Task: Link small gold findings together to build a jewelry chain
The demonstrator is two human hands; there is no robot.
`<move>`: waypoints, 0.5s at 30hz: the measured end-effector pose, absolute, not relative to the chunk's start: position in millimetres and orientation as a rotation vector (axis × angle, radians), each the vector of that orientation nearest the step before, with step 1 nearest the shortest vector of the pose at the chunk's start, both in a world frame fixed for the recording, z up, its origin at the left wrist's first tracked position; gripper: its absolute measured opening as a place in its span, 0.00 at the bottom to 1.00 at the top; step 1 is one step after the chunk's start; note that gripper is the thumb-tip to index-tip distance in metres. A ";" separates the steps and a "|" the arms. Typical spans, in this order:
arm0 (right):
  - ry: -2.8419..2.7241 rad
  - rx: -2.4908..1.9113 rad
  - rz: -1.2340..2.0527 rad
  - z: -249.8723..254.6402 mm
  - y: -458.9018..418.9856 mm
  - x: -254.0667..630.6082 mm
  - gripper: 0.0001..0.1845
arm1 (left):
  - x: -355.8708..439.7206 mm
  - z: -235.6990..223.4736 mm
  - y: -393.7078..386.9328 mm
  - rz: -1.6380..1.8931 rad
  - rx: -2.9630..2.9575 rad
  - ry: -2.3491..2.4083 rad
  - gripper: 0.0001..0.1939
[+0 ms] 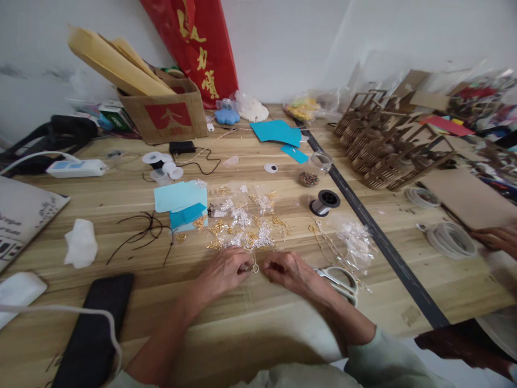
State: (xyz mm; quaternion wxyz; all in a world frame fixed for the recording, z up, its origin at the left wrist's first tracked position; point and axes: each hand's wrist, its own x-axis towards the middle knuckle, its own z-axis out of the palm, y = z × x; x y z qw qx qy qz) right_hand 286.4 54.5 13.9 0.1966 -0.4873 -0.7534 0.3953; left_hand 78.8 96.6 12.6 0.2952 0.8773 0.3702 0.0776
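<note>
My left hand (228, 270) is closed in a pinch near the front middle of the table. A small pale ring-shaped piece (255, 268) shows at its fingertips, with a fine strand by it. To the right of the ring, my right hand (288, 272) has its fingers curled together; whatever lies in them is hidden. Just beyond both hands spread gold and silver beads (262, 235), some loose and some on small clear bags. White-handled scissors (341, 284) lie beside my right forearm. Gold and silver chains (323, 240) rest farther right.
A wire spool (324, 203) and a jar of beads (311, 175) stand behind. Black cords (147, 234), blue cards (181, 202) and a phone (95, 328) lie left. Wooden frames (388, 145) crowd the back right. Another person's hand (496, 238) is at the right edge.
</note>
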 end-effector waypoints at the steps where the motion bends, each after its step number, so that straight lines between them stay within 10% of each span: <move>1: -2.116 -1.364 1.107 13.5 54.5 286.1 0.06 | 79.5 12.7 95.8 0.198 2.349 0.989 0.06; 15: -1.971 -1.435 1.215 6.0 52.6 280.3 0.05 | 87.3 6.5 91.7 0.335 2.290 1.046 0.07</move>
